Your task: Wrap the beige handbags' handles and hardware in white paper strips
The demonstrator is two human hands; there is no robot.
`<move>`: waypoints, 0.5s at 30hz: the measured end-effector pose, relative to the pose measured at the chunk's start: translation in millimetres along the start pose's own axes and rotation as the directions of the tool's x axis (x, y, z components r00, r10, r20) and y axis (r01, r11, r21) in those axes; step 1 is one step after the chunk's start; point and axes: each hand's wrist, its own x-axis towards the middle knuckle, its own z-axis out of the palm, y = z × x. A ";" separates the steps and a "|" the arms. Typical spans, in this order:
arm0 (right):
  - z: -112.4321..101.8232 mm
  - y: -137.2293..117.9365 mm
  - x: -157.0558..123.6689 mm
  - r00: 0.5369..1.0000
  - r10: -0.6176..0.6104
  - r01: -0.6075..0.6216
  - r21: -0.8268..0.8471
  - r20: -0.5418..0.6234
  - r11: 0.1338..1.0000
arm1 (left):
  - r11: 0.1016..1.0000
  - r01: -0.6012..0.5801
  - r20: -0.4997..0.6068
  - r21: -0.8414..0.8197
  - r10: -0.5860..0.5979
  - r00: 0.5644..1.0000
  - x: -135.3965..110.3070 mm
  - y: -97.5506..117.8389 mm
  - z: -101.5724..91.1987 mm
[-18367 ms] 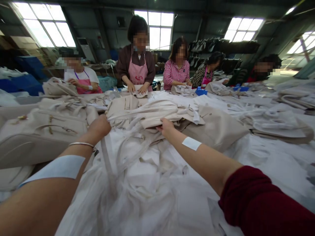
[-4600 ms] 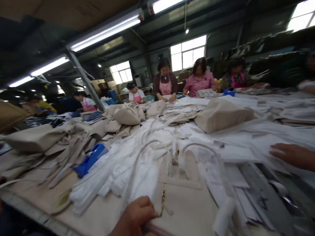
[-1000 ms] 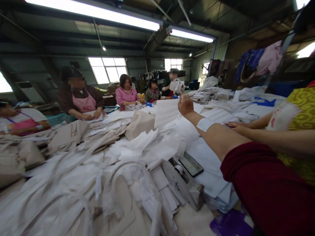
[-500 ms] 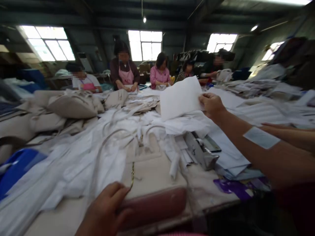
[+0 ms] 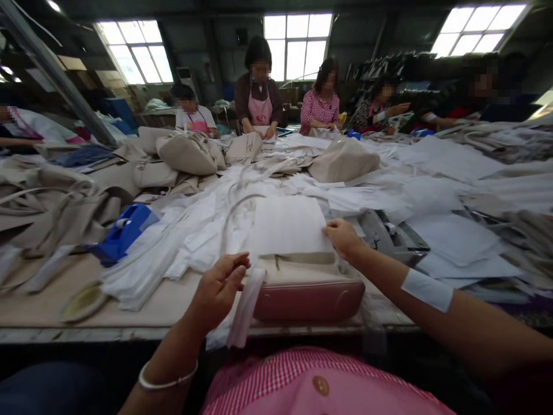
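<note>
A worker's right hand (image 5: 343, 237) lays a white sheet (image 5: 287, 225) flat on a beige bag (image 5: 309, 271) at the near edge of a crowded table (image 5: 43, 305), the fingers (image 5: 330, 227) pinched on the sheet's right edge. The left hand (image 5: 220, 285) hovers just left of the bag, fingers (image 5: 235, 271) spread wide and holding nothing, beside a white strip (image 5: 242, 308) draped over the table edge. Well to the left of both hands sits a blue tape dispenser (image 5: 121, 233). Other workers (image 5: 259, 98) stand far beyond the fingers.
</note>
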 end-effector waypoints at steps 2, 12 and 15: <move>1.1 0.7 -2.4 0.999 0.008 -0.007 -0.036 0.039 0.999 | 0.996 0.004 -0.040 0.094 -0.001 0.999 -10.5 -16.5 -2.6; -41.3 -2.8 -14.8 0.804 -0.003 -0.065 0.093 0.595 0.994 | 0.936 -0.339 0.272 0.093 0.303 0.913 -2.9 14.7 -10.2; -46.5 -4.0 -13.7 0.841 0.011 -0.166 0.238 0.541 0.957 | 0.942 -0.333 0.174 0.040 0.322 0.931 19.0 23.8 -5.4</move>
